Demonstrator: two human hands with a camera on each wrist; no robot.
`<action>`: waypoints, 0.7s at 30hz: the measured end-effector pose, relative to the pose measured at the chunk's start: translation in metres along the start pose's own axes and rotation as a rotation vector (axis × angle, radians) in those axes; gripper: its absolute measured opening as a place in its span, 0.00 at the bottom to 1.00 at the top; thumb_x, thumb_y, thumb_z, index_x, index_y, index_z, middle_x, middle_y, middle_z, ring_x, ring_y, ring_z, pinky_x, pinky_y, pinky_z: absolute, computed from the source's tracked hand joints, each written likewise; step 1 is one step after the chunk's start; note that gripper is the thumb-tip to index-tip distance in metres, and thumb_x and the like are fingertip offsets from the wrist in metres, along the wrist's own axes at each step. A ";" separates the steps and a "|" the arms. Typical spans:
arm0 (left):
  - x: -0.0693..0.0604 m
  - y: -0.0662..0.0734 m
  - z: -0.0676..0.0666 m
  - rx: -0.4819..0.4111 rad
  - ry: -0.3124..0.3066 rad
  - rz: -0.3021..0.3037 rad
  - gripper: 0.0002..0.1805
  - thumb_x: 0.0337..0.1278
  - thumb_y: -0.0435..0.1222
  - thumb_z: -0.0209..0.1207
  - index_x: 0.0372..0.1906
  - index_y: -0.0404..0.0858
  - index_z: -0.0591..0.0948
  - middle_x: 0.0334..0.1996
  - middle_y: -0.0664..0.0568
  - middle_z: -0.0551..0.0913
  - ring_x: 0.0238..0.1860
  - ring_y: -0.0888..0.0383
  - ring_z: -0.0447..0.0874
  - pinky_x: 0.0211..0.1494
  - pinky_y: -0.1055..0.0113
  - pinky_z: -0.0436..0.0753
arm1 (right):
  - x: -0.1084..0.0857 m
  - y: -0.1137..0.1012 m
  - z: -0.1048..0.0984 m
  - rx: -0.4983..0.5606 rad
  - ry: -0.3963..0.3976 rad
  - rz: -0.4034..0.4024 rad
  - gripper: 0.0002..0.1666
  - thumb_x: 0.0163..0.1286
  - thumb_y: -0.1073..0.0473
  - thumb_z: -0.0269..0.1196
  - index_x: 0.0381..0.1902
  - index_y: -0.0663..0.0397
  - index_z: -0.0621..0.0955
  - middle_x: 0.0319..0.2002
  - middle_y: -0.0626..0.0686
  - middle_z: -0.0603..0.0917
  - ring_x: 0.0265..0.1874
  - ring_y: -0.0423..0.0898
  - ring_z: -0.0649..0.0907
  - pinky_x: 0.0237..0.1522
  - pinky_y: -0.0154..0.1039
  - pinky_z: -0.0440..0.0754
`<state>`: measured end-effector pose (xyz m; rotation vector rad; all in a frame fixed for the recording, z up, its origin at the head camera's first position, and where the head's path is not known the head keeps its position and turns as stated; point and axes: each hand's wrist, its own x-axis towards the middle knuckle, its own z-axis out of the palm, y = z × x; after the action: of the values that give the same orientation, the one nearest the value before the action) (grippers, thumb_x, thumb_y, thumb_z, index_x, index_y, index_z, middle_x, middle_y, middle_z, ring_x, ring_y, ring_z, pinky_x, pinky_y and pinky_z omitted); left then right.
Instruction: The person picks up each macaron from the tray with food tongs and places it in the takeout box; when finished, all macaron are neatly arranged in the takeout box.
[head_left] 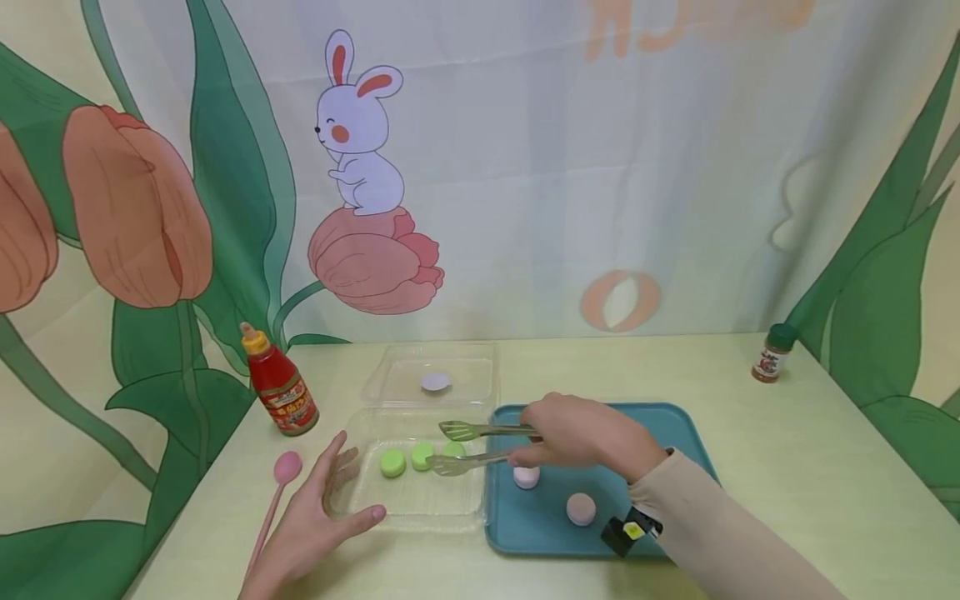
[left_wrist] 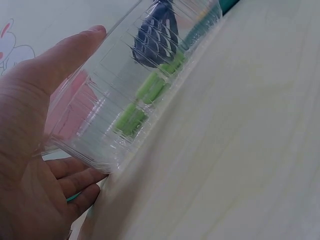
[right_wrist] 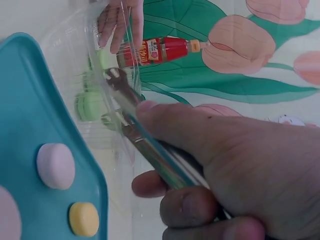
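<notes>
My right hand (head_left: 577, 429) grips metal tongs (head_left: 491, 429), their slotted tips spread apart over the right end of the clear plastic box (head_left: 420, 504). Several green macarons (head_left: 392, 463) stand in a row in that box; the rightmost one (head_left: 453, 449) shows between the tong tips in the head view. Whether the tips touch it I cannot tell. At the box's left end my left hand (head_left: 311, 512) rests, thumb and fingers spread about the corner. Pale pink macarons (head_left: 581, 509) and a yellow macaron (right_wrist: 84, 219) lie on the blue tray (head_left: 536, 542).
The box's lid (head_left: 390, 379) lies folded back behind it, with a pale round label (head_left: 436, 382). A red sauce bottle (head_left: 283, 387) and a pink spoon (head_left: 287, 467) are at the left. A green-capped jar (head_left: 772, 354) stands far right. A printed curtain (head_left: 510, 192) hangs behind.
</notes>
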<state>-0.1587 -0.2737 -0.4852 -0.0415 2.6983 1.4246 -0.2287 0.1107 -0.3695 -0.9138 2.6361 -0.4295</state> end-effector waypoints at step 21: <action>0.002 -0.003 0.001 0.004 -0.012 -0.016 0.72 0.59 0.55 0.82 0.94 0.53 0.42 0.88 0.38 0.62 0.88 0.34 0.59 0.84 0.27 0.60 | -0.079 0.079 0.021 0.307 0.437 0.096 0.26 0.75 0.34 0.74 0.50 0.48 0.83 0.20 0.44 0.70 0.17 0.40 0.71 0.21 0.36 0.70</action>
<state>-0.1603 -0.2742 -0.4882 -0.0545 2.6851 1.4110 -0.2039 0.2164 -0.4030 -0.6480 2.8566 -1.0805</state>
